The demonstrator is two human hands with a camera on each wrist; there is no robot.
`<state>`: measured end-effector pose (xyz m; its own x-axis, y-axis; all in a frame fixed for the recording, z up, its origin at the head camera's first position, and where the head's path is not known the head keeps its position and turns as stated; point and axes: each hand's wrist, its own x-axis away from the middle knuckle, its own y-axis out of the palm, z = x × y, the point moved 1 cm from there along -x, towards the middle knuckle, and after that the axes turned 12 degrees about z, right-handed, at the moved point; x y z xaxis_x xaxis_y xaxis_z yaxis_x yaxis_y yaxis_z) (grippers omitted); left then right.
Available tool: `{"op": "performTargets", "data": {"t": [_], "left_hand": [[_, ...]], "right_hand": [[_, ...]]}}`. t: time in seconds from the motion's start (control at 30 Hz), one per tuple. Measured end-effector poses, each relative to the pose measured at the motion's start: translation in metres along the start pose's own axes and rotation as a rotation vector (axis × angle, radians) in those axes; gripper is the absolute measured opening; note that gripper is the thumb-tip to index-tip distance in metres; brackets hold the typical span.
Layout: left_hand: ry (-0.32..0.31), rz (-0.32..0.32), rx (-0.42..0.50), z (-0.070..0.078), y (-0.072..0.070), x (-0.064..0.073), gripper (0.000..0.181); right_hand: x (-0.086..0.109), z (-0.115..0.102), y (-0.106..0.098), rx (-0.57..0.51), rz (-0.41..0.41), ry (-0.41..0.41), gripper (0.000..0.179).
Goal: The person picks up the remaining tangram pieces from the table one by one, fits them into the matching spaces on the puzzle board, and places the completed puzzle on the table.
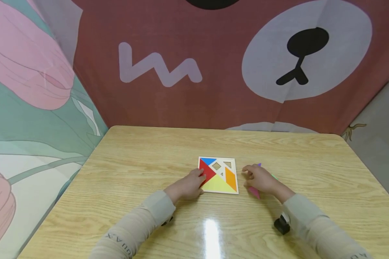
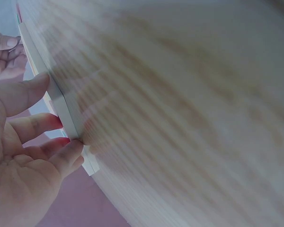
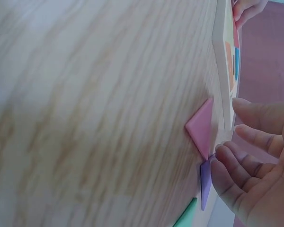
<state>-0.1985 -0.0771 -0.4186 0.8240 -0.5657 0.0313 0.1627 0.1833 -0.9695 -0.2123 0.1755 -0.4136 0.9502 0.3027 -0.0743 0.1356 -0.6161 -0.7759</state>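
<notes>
A square tangram board (image 1: 218,192) lies flat on the table with red, blue, yellow and orange pieces set in it. Small cut-outs show bare in its upper right part. My left hand (image 1: 190,184) holds the board at its near left corner, fingertips over the red triangle (image 1: 206,171) and thumb at the near edge. To the right of the board, my right hand (image 1: 262,178) hovers with loosely bent fingers and nothing between them. Beneath and beside it lie a pink triangle (image 3: 200,124), a purple piece (image 3: 206,184) and a green piece (image 3: 187,216), partly hidden in the head view.
The wood-grain table (image 1: 142,151) reaches back to a reddish-brown curtain (image 1: 181,104) with a cartoon bear face. A flowered cloth (image 1: 35,136) hangs on the left. Dark wrist devices (image 1: 282,225) sit under the sleeves.
</notes>
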Motion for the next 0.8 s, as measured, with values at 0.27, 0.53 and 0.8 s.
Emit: {"op": "performTargets", "data": {"t": [0.27,0.53,0.8], "left_hand": [[-0.027,-0.007,0.017,0.001,0.001,0.0,0.055],[-0.014,-0.003,0.009,0.001,0.001,0.001,0.055],[-0.001,0.003,0.006,0.001,-0.001,0.001,0.054]], "right_hand": [[0.001,0.005,-0.003,0.001,0.015,-0.027,0.043],[0.003,0.012,-0.007,0.029,0.026,-0.004,0.045],[0.005,0.015,-0.012,0.009,0.047,-0.027,0.039]]}}
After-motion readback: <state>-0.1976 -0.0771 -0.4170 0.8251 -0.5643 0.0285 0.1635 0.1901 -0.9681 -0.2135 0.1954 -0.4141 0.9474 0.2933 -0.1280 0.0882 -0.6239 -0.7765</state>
